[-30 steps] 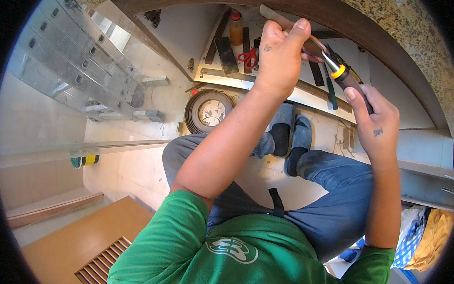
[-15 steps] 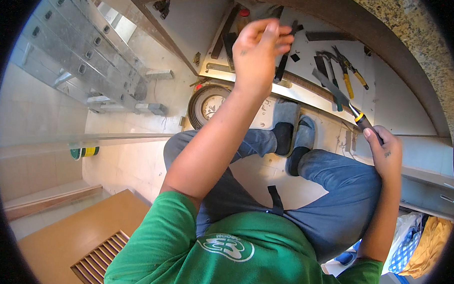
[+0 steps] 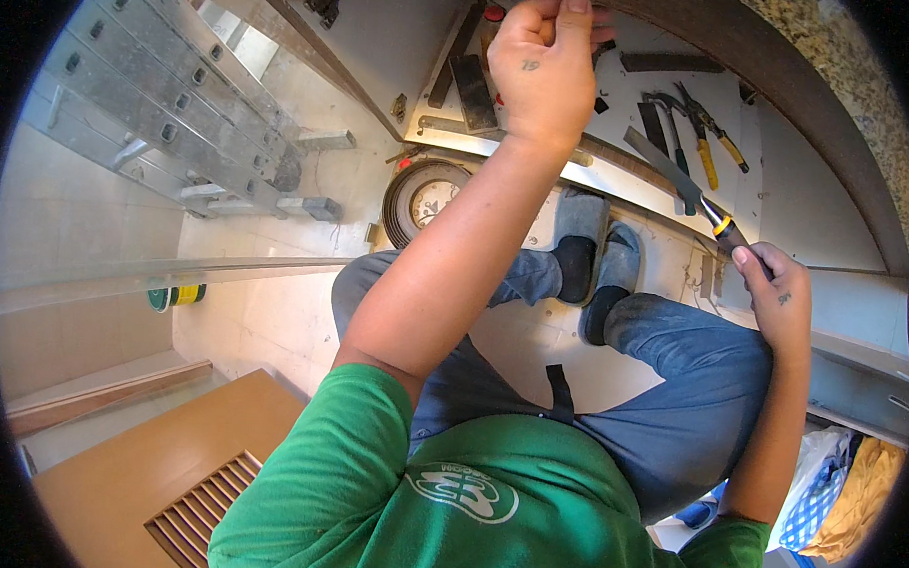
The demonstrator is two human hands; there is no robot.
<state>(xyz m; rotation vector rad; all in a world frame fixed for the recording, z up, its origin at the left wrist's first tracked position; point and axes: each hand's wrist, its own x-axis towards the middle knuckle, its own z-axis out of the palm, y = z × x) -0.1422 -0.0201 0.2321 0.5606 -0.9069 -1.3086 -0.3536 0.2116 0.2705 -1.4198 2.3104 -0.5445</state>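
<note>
Flat-bladed tool [image 3: 681,184] sits gripped in right hand [image 3: 780,297], left hand [image 3: 544,75] half-curled.

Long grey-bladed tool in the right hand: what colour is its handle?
Black handle, yellow band; head view.

- Metal ladder [image 3: 170,104], its feet on the floor [image 3: 242,347] along the left side.
- Coil of brown strip [image 3: 395,204] on the floor, just beside the front edge of the cabinet [image 3: 598,184].
- Pliers [image 3: 699,115] with yellow handles, toward the right end of the cabinet's bottom.
- Hammer [image 3: 673,129] just left of them, head toward the back edge.
- Speckled stone counter [image 3: 833,62] above the cabinet.
- Green and yellow tin [image 3: 179,296] near the floor's left edge.
- Brown slatted panel [image 3: 169,439] at the floor's near left corner.
- Tan cloth [image 3: 862,499] beside a blue checked one [image 3: 815,509], far right.
</note>
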